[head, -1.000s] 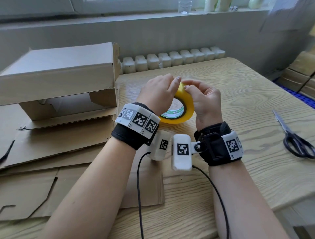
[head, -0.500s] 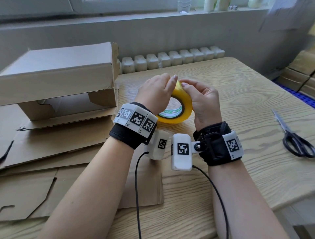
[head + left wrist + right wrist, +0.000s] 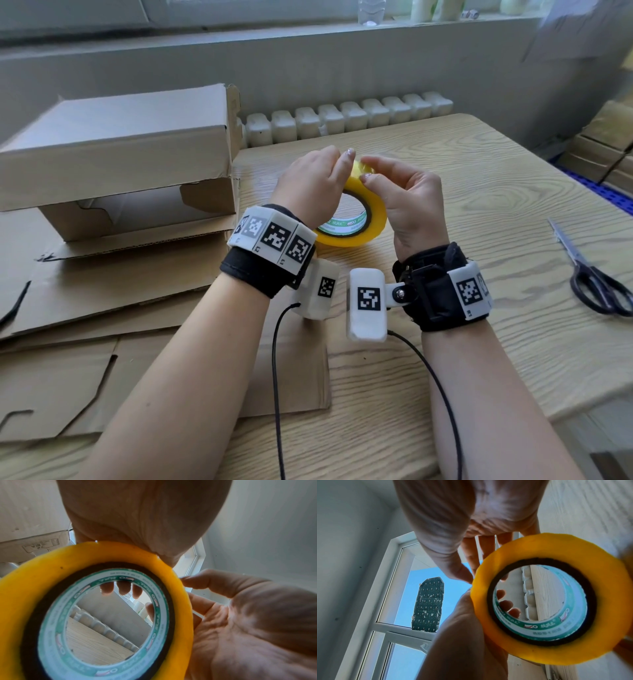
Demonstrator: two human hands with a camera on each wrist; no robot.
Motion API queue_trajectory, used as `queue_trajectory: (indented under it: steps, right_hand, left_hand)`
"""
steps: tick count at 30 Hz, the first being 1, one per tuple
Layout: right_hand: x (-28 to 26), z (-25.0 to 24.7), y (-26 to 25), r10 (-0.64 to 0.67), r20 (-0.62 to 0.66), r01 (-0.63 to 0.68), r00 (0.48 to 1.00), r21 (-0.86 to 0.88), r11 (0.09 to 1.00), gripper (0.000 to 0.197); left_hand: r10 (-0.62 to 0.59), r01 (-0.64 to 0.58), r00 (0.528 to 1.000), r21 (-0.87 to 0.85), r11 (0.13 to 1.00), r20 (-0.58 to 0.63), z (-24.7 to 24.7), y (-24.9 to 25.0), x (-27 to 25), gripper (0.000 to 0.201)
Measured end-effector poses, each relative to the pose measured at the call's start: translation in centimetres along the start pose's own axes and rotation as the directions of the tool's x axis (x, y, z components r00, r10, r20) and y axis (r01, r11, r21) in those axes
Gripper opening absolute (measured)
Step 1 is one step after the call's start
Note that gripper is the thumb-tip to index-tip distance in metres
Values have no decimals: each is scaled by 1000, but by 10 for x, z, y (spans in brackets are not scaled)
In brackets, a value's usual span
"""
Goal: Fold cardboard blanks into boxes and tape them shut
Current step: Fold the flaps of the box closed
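- A round roll of yellow packing tape (image 3: 363, 219) with a green-and-white printed core is held on edge above the pale wood-grain tabletop (image 3: 479, 212), between the two hands.
- The left hand (image 3: 313, 186) grips the roll from its left side: in the left wrist view its fingertips (image 3: 123, 589) curl over the far rim and show through the core.
- The right hand (image 3: 407, 202) has its fingers curled, with thumb and forefinger meeting at the top of the roll's outer face, just beside the left forefinger. Whether they pinch a loose tape end cannot be told.
- A brown folded cardboard box (image 3: 113, 154) with an open front stands on the left of the tabletop, well apart from the roll.
- The box sits on a pile of flat brown cardboard blanks (image 3: 102, 308) that reaches under the left forearm.
- A pair of black-handled scissors (image 3: 592, 274) lies on the tabletop at the right edge.
- A white ribbed radiator (image 3: 342, 116) runs behind the tabletop.
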State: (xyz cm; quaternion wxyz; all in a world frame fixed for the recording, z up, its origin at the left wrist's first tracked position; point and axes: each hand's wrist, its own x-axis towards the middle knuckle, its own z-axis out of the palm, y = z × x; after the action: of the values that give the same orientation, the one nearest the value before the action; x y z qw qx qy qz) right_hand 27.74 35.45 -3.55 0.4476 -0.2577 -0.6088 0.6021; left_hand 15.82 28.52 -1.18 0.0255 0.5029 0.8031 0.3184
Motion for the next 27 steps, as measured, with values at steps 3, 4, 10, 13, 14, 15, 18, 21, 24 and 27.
queue_trajectory:
  steps: [3,4,10,13,14,15,18,21,24,27]
  right_hand:
    - [1,-1,1,0,5,0,1000,21,1000,23]
    - [1,-1,2,-1,4,1,1000,23,1000,23]
    - [0,-2,1,-28,1,28,1000,2,1000,24]
    - [0,-2,0,-46,10,46,999,-21,999,25]
    - [0,-2,0,-50,11,50,999,-30,998,25]
    - [0,-2,0,-56,10,56,998,-41,998,26]
    - [-1,-2,-1,-108,-25,104,994,-124,987,31]
    - [-1,-3,0,-109,-47,101,993,-146,984,33]
    - [-1,-3,-1,-39,-1,39,999,-41,998,18]
    - [-1,-4,-2,-43,30,45,999,-59,997,17]
  left_hand:
    - [9,-9,1000,-4,1000,-1,1,0,0,40]
    - [10,-10,1000,-3,1000,-2,1,0,0,39]
    - [7,-7,1000,11,1000,-7,1,1,-1,38]
    - [12,-12,1000,16,1000,-7,2,2,-1,38]
    - [14,-13,1000,16,1000,-7,2,2,-1,38]
    - [16,-16,1000,15,1000,-8,2,2,-1,39]
    - [18,-18,1000,4,1000,-19,2,1,-1,40]
    - [25,-25,1000,7,1000,-19,1,0,-1,40]
    - [29,-29,999,10,1000,-19,1,0,0,37]
    - [21,-21,1000,-8,1000,-19,2,-1,1,37]
